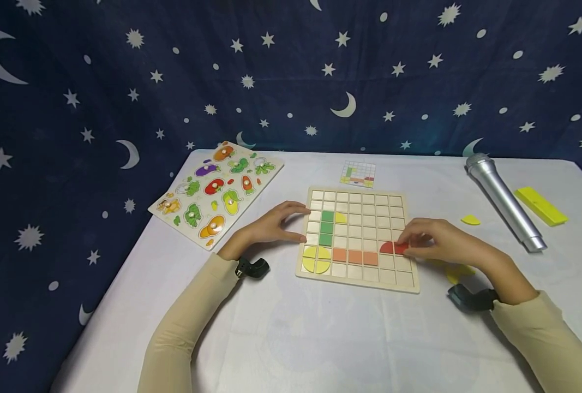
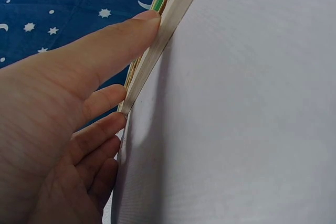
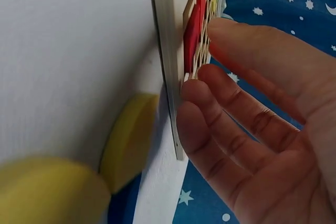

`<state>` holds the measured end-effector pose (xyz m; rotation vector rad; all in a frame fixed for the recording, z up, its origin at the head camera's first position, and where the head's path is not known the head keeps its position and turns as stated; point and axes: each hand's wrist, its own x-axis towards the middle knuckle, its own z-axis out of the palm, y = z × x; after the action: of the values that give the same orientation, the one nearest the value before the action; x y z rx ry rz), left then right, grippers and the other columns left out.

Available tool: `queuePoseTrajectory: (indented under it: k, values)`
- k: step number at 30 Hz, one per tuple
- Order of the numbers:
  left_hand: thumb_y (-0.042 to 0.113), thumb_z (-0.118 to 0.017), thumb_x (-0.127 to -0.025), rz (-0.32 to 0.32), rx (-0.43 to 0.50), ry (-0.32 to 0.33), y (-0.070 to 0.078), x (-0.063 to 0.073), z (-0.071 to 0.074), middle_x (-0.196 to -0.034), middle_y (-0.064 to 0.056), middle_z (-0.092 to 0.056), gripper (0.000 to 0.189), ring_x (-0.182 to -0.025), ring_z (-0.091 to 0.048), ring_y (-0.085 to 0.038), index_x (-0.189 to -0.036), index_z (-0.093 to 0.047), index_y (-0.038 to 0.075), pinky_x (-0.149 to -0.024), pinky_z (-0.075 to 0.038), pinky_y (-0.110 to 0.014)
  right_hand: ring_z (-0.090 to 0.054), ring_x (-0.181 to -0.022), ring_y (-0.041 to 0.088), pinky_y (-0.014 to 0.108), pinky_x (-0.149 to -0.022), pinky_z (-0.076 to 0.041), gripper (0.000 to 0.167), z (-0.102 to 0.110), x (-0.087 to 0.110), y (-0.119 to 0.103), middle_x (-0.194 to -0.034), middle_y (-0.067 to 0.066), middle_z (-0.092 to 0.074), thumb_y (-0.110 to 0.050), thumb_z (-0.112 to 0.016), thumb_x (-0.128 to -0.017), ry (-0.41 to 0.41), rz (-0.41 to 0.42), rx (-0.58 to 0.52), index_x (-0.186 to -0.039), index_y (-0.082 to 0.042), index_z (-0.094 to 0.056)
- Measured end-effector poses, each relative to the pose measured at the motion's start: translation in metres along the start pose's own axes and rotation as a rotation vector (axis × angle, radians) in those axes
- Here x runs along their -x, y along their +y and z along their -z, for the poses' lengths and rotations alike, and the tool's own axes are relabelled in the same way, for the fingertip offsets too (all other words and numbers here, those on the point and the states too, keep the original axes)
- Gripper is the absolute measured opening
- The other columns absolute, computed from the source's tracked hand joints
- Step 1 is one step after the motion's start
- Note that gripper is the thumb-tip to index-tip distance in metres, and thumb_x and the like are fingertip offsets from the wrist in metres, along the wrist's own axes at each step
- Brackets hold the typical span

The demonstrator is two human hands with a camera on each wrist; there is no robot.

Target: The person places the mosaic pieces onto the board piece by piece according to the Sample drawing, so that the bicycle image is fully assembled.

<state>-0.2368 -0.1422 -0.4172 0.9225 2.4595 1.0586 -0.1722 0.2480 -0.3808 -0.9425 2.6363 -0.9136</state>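
A wooden grid board (image 1: 359,275) lies on the white table. My left hand (image 1: 278,222) is at its left edge, with thumb and fingertips against the wooden rim (image 2: 152,51). Over the board's right side, my right hand (image 1: 435,239) has its fingertips at a red quarter-circle piece (image 1: 400,249), partly covered by them; another red quarter-circle (image 1: 386,248) sits in the cell beside it. Also on the grid are green squares (image 1: 327,228), orange squares (image 1: 355,256), a yellow circle of quarter pieces (image 1: 316,259) and a single yellow quarter (image 1: 340,218).
Loose yellow pieces (image 1: 460,272) lie below the right hand, another (image 1: 470,220) farther back. A pattern card (image 1: 358,173) is behind the board. A vegetable peg puzzle (image 1: 222,191) lies at left; a silver microphone (image 1: 507,202) and a yellow box (image 1: 541,206) are at right.
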Motion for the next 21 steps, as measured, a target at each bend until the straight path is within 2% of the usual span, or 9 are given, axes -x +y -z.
queuePoseTrajectory:
  k: [6, 11, 15, 21]
  values:
    - [0.020, -0.081, -0.080, -0.003, -0.002, 0.003, 0.001, 0.001, 0.000, -0.146, -0.015, -0.040, 0.069, -0.140, -0.033, -0.029, -0.141, -0.051, 0.006, -0.118, -0.023, -0.044, -0.057, -0.080, 0.004, 0.022, -0.070, -0.054, 0.020, 0.002, 0.009, 0.007, -0.092, -0.008, -0.066, -0.004, -0.079, -0.079, 0.057, 0.071, 0.015, -0.096, -0.013, -0.072]
    - [0.020, -0.081, -0.080, -0.010, 0.000, 0.005, 0.000, 0.000, 0.000, -0.146, -0.015, -0.041, 0.069, -0.140, -0.033, -0.029, -0.141, -0.051, 0.006, -0.118, -0.023, -0.044, -0.058, -0.081, 0.003, 0.022, -0.072, -0.054, 0.021, 0.008, 0.017, 0.010, -0.093, -0.008, -0.068, -0.004, -0.079, -0.079, 0.040, 0.010, 0.012, -0.097, -0.013, -0.073]
    - [0.020, -0.081, -0.080, -0.012, 0.002, 0.005, -0.001, 0.000, 0.000, -0.146, -0.016, -0.041, 0.069, -0.140, -0.033, -0.029, -0.141, -0.051, 0.006, -0.118, -0.023, -0.044, -0.056, -0.079, 0.003, 0.022, -0.069, -0.053, 0.021, 0.012, 0.023, 0.012, -0.093, -0.007, -0.067, -0.005, -0.079, -0.079, 0.016, -0.010, 0.001, -0.098, -0.012, -0.073]
    - [0.019, -0.081, -0.080, -0.011, -0.005, 0.004, -0.001, 0.001, 0.000, -0.146, -0.016, -0.040, 0.069, -0.140, -0.032, -0.030, -0.141, -0.050, 0.006, -0.118, -0.023, -0.044, -0.052, -0.075, 0.007, 0.022, -0.066, -0.051, 0.026, 0.015, 0.028, 0.016, -0.094, -0.004, -0.064, -0.009, -0.082, -0.077, -0.064, -0.073, -0.022, -0.101, -0.011, -0.072]
